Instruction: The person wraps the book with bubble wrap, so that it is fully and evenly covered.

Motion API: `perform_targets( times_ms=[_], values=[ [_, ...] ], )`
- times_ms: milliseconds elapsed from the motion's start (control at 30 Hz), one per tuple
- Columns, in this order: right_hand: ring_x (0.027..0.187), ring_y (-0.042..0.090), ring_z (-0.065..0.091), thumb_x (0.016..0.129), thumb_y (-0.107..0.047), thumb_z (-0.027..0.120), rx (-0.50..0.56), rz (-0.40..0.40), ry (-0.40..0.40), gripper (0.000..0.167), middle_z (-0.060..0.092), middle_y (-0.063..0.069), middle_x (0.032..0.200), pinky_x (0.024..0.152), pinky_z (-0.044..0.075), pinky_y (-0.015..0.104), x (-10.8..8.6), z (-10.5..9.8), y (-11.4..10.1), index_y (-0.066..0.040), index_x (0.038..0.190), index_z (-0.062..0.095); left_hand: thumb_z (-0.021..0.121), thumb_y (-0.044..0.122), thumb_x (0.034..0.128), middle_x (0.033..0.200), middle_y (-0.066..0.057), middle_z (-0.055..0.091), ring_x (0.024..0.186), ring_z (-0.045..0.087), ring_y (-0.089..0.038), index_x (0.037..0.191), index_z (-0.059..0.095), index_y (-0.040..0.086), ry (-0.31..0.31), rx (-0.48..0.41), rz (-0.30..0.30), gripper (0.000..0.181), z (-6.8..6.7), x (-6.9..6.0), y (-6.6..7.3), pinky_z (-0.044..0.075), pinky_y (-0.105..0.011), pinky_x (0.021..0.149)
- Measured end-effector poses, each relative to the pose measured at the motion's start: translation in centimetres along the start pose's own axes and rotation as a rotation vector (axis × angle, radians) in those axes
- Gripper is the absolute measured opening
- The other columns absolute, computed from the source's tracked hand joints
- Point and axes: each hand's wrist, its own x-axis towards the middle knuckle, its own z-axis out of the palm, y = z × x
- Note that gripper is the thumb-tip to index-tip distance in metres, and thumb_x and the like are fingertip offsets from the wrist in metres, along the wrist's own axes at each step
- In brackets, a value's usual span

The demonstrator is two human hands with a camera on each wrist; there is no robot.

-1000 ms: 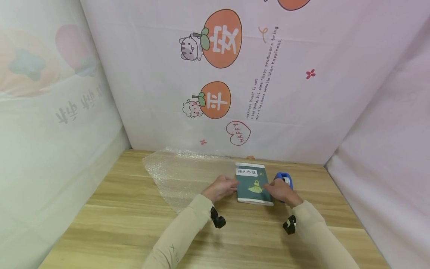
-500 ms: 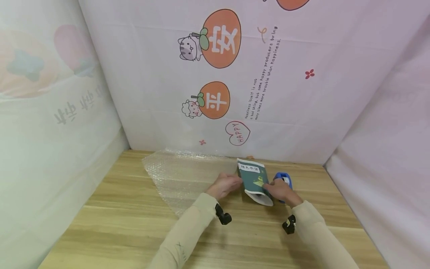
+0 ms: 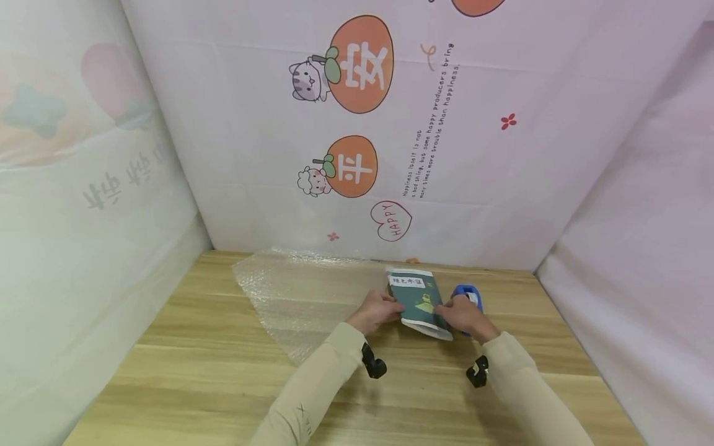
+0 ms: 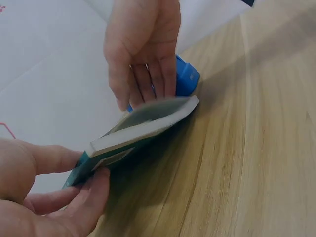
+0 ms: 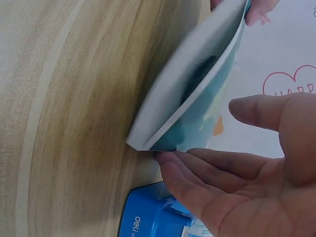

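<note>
Sleeves [image 3: 318, 384] of beige colour come nearest, over the wooden table [image 3: 212, 384], and each wrist carries a small black device [image 3: 372, 362]. Beyond them are two hands, one at each long side of the green book [image 3: 417, 298]. The left hand [image 3: 375, 311] pinches the left edge, thumb on the cover and fingers beneath, as the left wrist view confirms. The right hand [image 3: 465, 317] does not grip: its fingers are extended, the tips touch the right edge, and the thumb stands apart.

Half a second earlier, the fingers of the left hand were straight beside this edge, and the cover was bulging higher. Now this hand has taken hold, and the cover has become flatter, though the end toward the person still shows a gap. Something dark appears inside the gap; I cannot tell what it is. In my judgement, this change means that the book is better controlled from the left, while the right side is only supported. The book is tilted; whether its lower side touches the table is not clear to me.

Just beyond the right hand is the blue tape dispenser [image 5: 148, 210], which nobody grips. At left, the bubble wrap [image 3: 307, 297] lies spread on the table; I cannot see whether it continues under the book. Farthest is the white printed cloth [image 3: 251, 155], hanging behind everything.
</note>
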Motion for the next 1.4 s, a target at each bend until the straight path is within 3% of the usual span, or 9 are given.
perform_targets(
  times_ms=[200, 367, 533, 700, 967, 1100, 1200, 1300, 1400],
  values=[
    [0.054, 0.009, 0.035, 0.103, -0.03, 0.06, -0.016, 0.009, 0.018, 0.048, 0.034, -0.008, 0.057, 0.052, 0.032, 0.022, 0.2, 0.1, 0.2, -0.016, 0.058, 0.05, 0.066, -0.008, 0.0954, 0.126, -0.029, 0.07, 0.121, 0.073, -0.037, 0.118, 0.066, -0.018, 0.008, -0.141, -0.042, 0.025, 0.0, -0.3, 0.3, 0.062, -0.034, 0.1],
    [0.059, 0.011, 0.044, 0.101, -0.034, 0.064, -0.027, 0.06, 0.041, 0.042, 0.044, -0.005, 0.061, 0.054, 0.037, 0.023, 0.2, 0.2, 0.2, -0.012, 0.066, 0.059, 0.064, -0.009, 0.0951, 0.127, -0.028, 0.07, 0.121, 0.073, -0.035, 0.121, 0.065, -0.018, 0.008, -0.181, -0.063, 0.027, -0.2, -0.1, 0.1, 0.063, -0.033, 0.1],
    [0.063, 0.014, 0.049, 0.098, -0.036, 0.07, -0.067, 0.081, 0.066, 0.039, 0.05, -0.002, 0.065, 0.056, 0.039, 0.024, -0.2, 0.1, 0.1, -0.007, 0.072, 0.063, 0.064, -0.011, 0.094, 0.127, -0.03, 0.07, 0.122, 0.072, -0.037, 0.12, 0.065, -0.02, 0.015, -0.171, -0.058, 0.028, -0.3, 0.1, -0.2, 0.063, -0.034, 0.1],
    [0.055, 0.01, 0.042, 0.093, -0.033, 0.078, -0.088, 0.048, 0.121, 0.046, 0.043, -0.006, 0.054, 0.052, 0.036, 0.022, -0.5, 0.2, 0.0, -0.01, 0.058, 0.058, 0.062, -0.013, 0.0929, 0.129, -0.031, 0.068, 0.123, 0.071, -0.04, 0.12, 0.064, -0.021, 0.023, -0.143, -0.037, 0.029, -0.4, 0.1, -0.3, 0.062, -0.037, 0.102],
    [0.052, 0.009, 0.04, 0.088, -0.026, 0.083, -0.033, 0.015, 0.184, 0.047, 0.042, -0.007, 0.051, 0.053, 0.038, 0.022, -0.5, 0.4, 0.2, -0.011, 0.053, 0.056, 0.063, -0.015, 0.0918, 0.119, -0.028, 0.071, 0.113, 0.076, -0.035, 0.115, 0.066, -0.019, 0.062, -0.086, -0.026, 0.024, -0.1, -0.3, -0.3, 0.064, -0.037, 0.097],
    [0.054, 0.01, 0.04, 0.088, -0.026, 0.084, -0.017, 0.004, 0.203, 0.051, 0.04, -0.007, 0.053, 0.053, 0.037, 0.024, -0.6, 0.5, 0.5, -0.015, 0.053, 0.048, 0.064, -0.011, 0.094, 0.116, -0.024, 0.072, 0.109, 0.076, -0.031, 0.114, 0.067, -0.016, 0.071, -0.025, -0.023, 0.021, -0.1, -0.6, -0.3, 0.065, -0.035, 0.094],
    [0.059, 0.013, 0.045, 0.087, -0.027, 0.084, -0.006, 0.011, 0.211, 0.049, 0.047, -0.005, 0.056, 0.054, 0.038, 0.025, -0.7, 0.5, 0.6, -0.013, 0.055, 0.049, 0.065, -0.009, 0.0955, 0.117, -0.023, 0.07, 0.109, 0.076, -0.029, 0.121, 0.064, -0.016, 0.07, 0.005, -0.029, 0.026, -0.1, -0.7, -0.2, 0.064, -0.035, 0.095],
    [0.068, 0.017, 0.053, 0.087, -0.027, 0.084, -0.013, 0.005, 0.226, 0.04, 0.06, 0.0, 0.064, 0.057, 0.042, 0.025, -1.0, 0.3, 0.6, -0.007, 0.06, 0.062, 0.066, -0.008, 0.0955, 0.119, -0.023, 0.069, 0.11, 0.075, -0.03, 0.126, 0.062, -0.015, 0.066, 0.019, -0.026, 0.032, -0.2, -0.6, -0.1, 0.064, -0.035, 0.095],
    [0.084, 0.027, 0.065, 0.086, -0.028, 0.084, -0.035, 0.0, 0.237, 0.033, 0.076, 0.016, 0.088, 0.064, 0.053, 0.03, -1.3, 0.1, 0.4, 0.003, 0.082, 0.078, 0.067, -0.006, 0.0957, 0.12, -0.023, 0.069, 0.11, 0.075, -0.029, 0.128, 0.062, -0.014, 0.06, 0.032, -0.026, 0.034, -0.2, -0.7, 0.1, 0.064, -0.035, 0.094]
  ],
)
